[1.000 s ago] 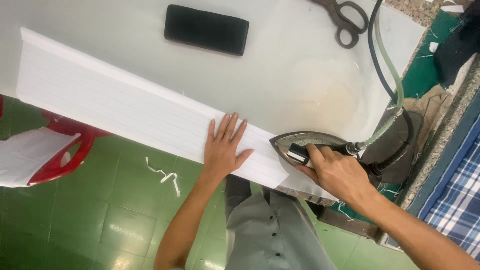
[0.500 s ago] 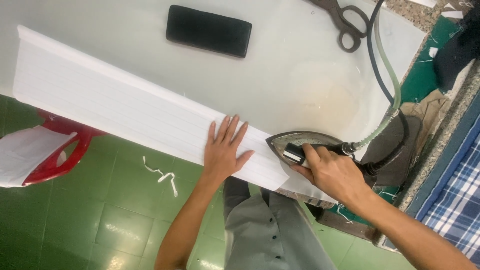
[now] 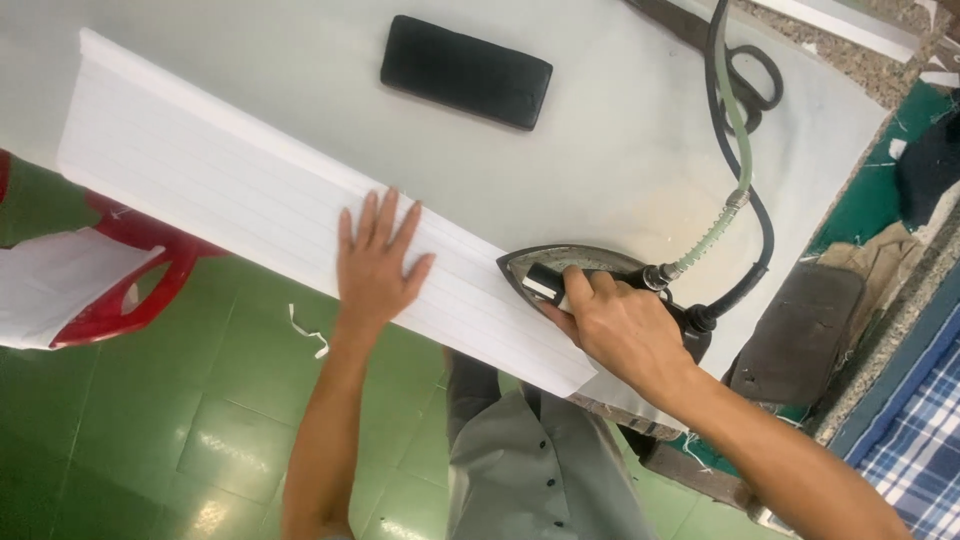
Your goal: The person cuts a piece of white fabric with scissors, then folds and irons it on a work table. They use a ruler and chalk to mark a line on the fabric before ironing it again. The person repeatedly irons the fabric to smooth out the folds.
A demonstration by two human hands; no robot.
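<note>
Right hand (image 3: 618, 325) grips the iron (image 3: 575, 272); left hand (image 3: 375, 262) flat (fingers spread) on pleated white cloth (image 3: 230, 200).

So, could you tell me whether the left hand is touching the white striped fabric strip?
Touching. The head view shows the left hand lying flat, fingers spread, directly on the white striped fabric strip, with no gap visible beneath the palm.

Head cam, looks steeply down, close over table (image 3: 620, 140) edge + floor (image 3: 150, 440).
</note>
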